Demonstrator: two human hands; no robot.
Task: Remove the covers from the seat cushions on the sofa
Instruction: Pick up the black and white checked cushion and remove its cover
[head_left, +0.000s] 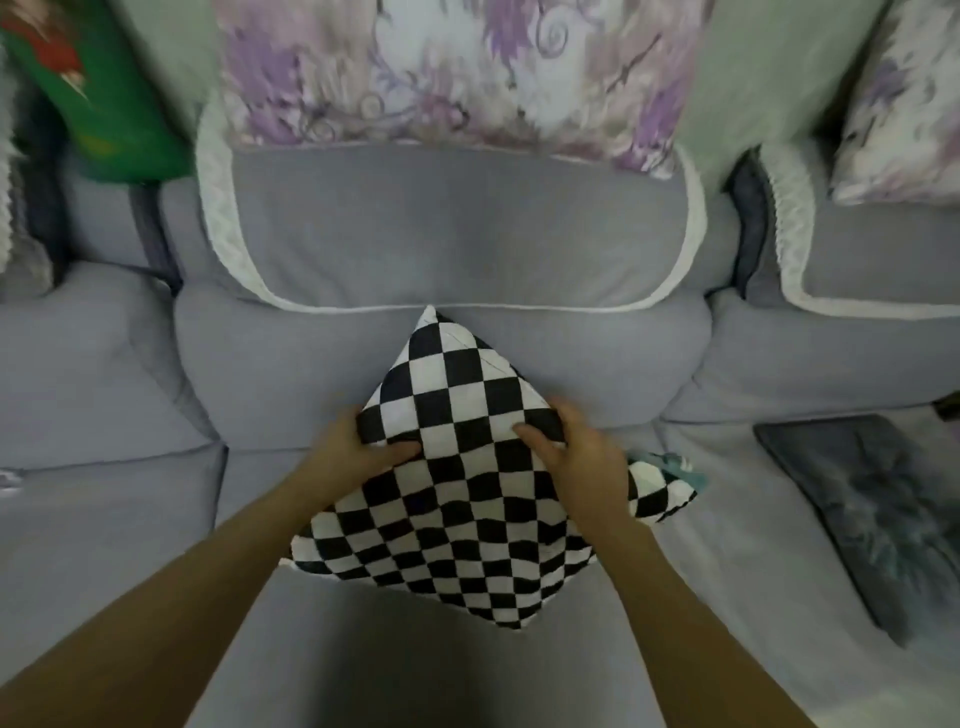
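Note:
A black-and-white checkered cushion (457, 493) lies like a diamond on the middle seat of the grey sofa (270, 623), one corner pointing at the backrest. My left hand (358, 447) grips its left edge, thumb on top and fingers tucked under. My right hand (576, 452) grips the right edge the same way. A scrap of teal fabric (675, 465) peeks out beside the cushion's right corner.
A purple floral pillow (457, 73) leans on the backrest above a grey cover with white trim (457, 228). A green pillow (104, 98) stands at the back left, another floral pillow (904, 104) at the back right. A dark flat cushion cover (872, 514) lies on the right seat.

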